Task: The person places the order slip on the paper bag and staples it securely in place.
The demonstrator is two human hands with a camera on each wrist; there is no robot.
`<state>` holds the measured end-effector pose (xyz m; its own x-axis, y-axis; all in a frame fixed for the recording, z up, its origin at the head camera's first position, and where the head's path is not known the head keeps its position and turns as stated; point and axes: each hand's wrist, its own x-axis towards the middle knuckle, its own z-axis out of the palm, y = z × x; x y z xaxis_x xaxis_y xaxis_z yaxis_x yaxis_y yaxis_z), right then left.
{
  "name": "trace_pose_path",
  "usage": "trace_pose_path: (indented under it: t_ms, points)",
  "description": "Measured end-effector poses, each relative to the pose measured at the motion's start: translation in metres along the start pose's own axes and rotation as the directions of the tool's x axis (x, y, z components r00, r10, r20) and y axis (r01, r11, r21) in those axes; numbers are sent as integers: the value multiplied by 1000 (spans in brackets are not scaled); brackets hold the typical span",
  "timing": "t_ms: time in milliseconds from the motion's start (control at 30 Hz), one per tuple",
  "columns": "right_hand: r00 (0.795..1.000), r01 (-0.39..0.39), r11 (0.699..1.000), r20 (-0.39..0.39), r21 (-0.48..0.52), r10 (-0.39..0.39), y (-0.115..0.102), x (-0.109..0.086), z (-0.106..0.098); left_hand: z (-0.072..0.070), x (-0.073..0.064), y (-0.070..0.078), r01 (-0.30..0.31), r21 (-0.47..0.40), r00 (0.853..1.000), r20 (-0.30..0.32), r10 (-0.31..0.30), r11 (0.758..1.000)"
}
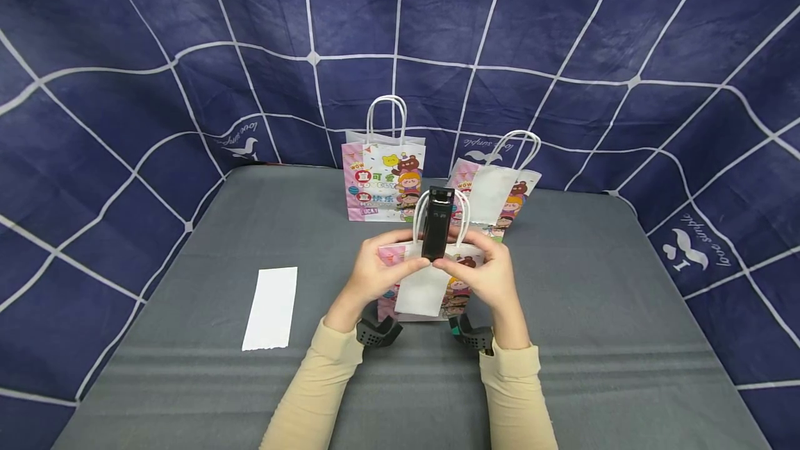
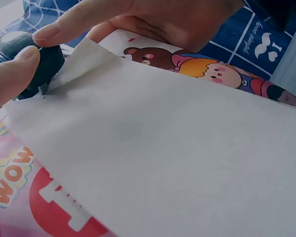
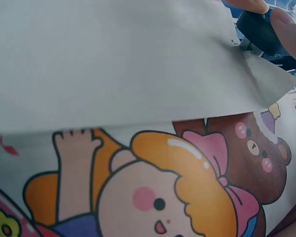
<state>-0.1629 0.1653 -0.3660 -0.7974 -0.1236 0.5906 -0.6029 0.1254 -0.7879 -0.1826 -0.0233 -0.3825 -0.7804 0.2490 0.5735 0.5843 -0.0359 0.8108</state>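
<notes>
Hands (image 1: 373,271) (image 1: 490,271) grip stapler (image 1: 437,224); head view adds loose paper (image 1: 270,309).

Holds a black stapler (image 1: 437,224) with left hand (image 1: 375,266) and right hand (image 1: 490,269) at top of the near bag (image 1: 459,288). Has two other bags (image 1: 384,182) behind that bag, a white slip (image 1: 271,309) to its left.

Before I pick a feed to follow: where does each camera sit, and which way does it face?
Head: worn on the head, facing forward and down; left hand, right hand and sleeves show, plus stapler, sheet, slip and three bags.
Left wrist: worn there, facing the front bag and sheet; left thumb and part of the right hand show.
Right wrist: worn there, facing the sheet and bear print; both thumbs show partly.
Shared: both wrist views hold stapler and sheet.
</notes>
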Motion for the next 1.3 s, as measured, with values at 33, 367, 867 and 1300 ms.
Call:
trace_pose_path:
  t_ms: [33,367,867,1300]
  points:
    - [1000,7,1000,1,3,-7,0,0,0,0,0,4,0,2,1000,5,0,1000]
    - [997,74,991,-6,-115,-75,-3,0,3,0,1,11,-64,40,998,15,64,997]
    - [994,80,996,-66,-49,-83,25,-3,6,5,1,16,-54,47,997,-57,57,997]
    - [987,135,990,-85,-31,-137,27,-1,7,5,2,10,13,-3,997,-73,-13,1000]
